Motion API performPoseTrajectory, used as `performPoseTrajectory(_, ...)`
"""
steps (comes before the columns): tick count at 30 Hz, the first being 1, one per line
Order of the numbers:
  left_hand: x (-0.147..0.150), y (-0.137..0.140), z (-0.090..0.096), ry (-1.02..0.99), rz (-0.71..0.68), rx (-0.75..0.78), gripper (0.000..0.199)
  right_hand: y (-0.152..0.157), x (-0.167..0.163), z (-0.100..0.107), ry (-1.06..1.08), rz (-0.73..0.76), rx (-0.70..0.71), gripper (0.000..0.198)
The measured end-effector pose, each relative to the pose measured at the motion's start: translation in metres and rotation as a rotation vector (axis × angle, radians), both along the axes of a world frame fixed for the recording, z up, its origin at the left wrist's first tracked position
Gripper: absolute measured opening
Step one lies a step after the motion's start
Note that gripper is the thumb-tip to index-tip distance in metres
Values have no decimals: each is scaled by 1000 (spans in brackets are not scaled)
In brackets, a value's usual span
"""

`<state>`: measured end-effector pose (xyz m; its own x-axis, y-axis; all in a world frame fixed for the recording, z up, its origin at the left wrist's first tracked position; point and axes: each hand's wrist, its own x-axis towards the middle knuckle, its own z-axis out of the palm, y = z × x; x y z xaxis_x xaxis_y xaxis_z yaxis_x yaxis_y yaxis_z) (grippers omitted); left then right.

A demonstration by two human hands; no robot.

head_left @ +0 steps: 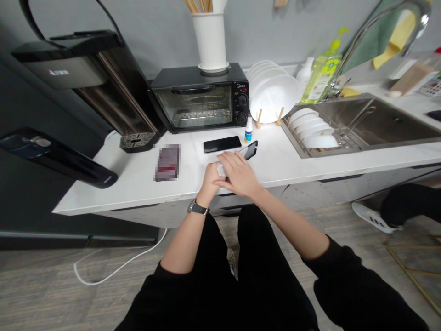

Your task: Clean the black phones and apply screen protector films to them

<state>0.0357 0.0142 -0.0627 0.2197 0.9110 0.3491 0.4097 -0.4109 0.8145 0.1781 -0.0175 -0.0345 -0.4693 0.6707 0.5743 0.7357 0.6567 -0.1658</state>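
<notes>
Both my hands are together over the counter's front edge, around a black smartphone (252,151) whose far end sticks out tilted beyond my fingers. My left hand (209,178), with a watch on the wrist, is closed round the phone's near end. Over it lies my right hand (241,174), fingers bent across the screen. A thin white piece (221,169), perhaps a cloth, shows between the hands; most of it is hidden. Just beyond, a second black phone (222,144) lies flat, beside a small white spray bottle (248,130) with a blue and yellow label.
A blurred-out flat item (167,162) lies to the left. Behind stand a toaster oven (203,99), a drinks machine (117,87) and racked white plates (274,96). The sink (375,124) is at right. A dark cylinder (62,156) overhangs the left side. Another person's shoe (374,217) shows at right.
</notes>
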Motion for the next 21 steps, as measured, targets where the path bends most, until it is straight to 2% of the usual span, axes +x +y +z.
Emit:
performPoseTrajectory(4,-6,2,15,156,7,57,25,36,50,2,82,-217,-4,74)
performPoseTrajectory(7,-5,2,17,186,35,62,28,47,56,1,134,-315,1,73)
performPoseTrajectory(9,-4,5,13,189,36,54,28,39,39,-1,158,-283,6,73)
performPoseTrajectory(11,-5,9,7,195,24,27,25,23,13,-4,157,-188,3,77)
performPoseTrajectory(15,-7,17,-3,218,12,-19,16,-7,-24,-6,59,-21,-4,83)
performPoseTrajectory(18,-8,15,-1,244,8,-21,9,-8,-18,-4,-3,12,22,78)
performPoseTrajectory(21,-7,7,7,248,3,25,16,10,9,0,-16,-63,37,71)
